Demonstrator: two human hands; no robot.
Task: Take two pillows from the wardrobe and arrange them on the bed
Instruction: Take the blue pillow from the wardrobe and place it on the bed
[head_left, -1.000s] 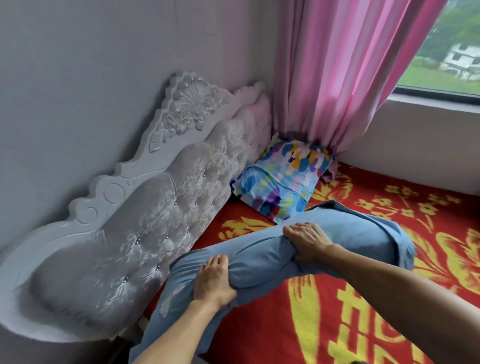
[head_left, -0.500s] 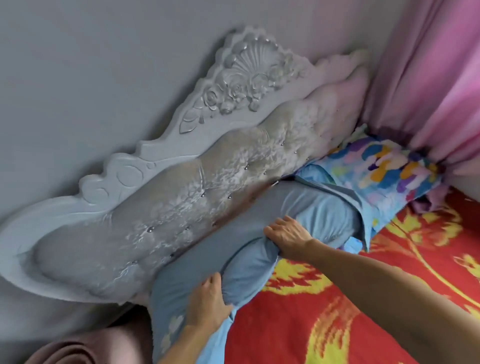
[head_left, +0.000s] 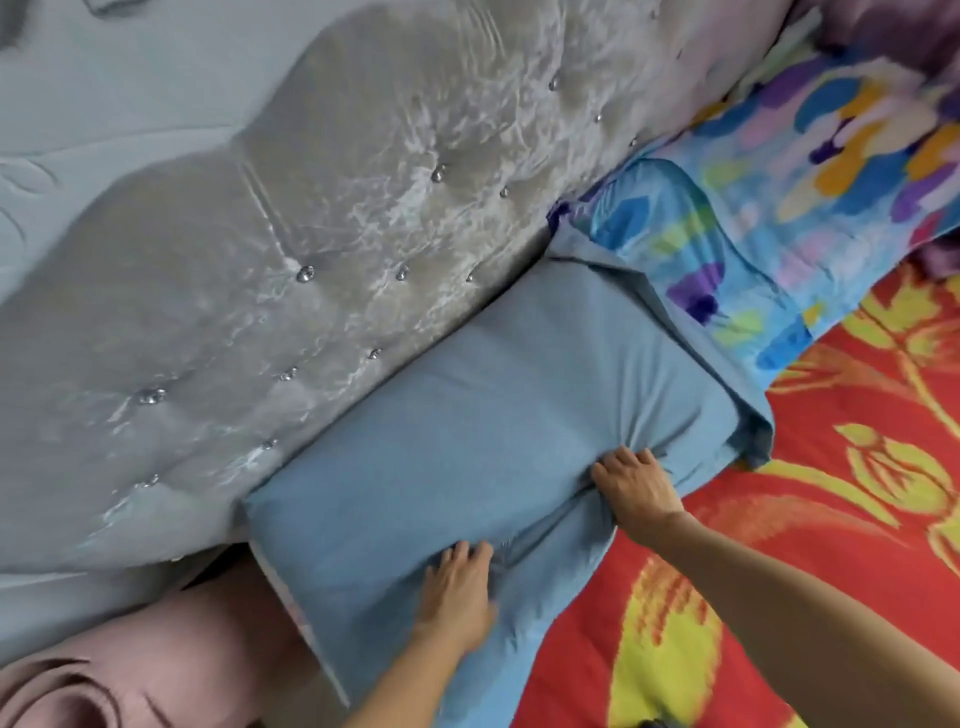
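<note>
A plain blue pillow (head_left: 467, 415) lies flat on the bed against the padded headboard (head_left: 260, 249). My left hand (head_left: 457, 592) rests on its near edge with fingers spread on the fabric. My right hand (head_left: 636, 488) grips a bunch of the pillow's fabric at its near right side. A second pillow (head_left: 769, 208), with a bright multicoloured pattern, lies to the right of the blue one, also against the headboard; the blue pillow's loose flap overlaps its near corner.
The bed is covered by a red sheet (head_left: 831, 519) with yellow flowers. A rolled pink fabric item (head_left: 104, 675) sits at the lower left beside the bed. Purple-pink curtain folds (head_left: 893, 31) hang at the top right.
The blue pillow went from bunched and held above the bed to lying flat against the headboard. My view has moved closer and lower. My left hand's grip has loosened into a flat press.
</note>
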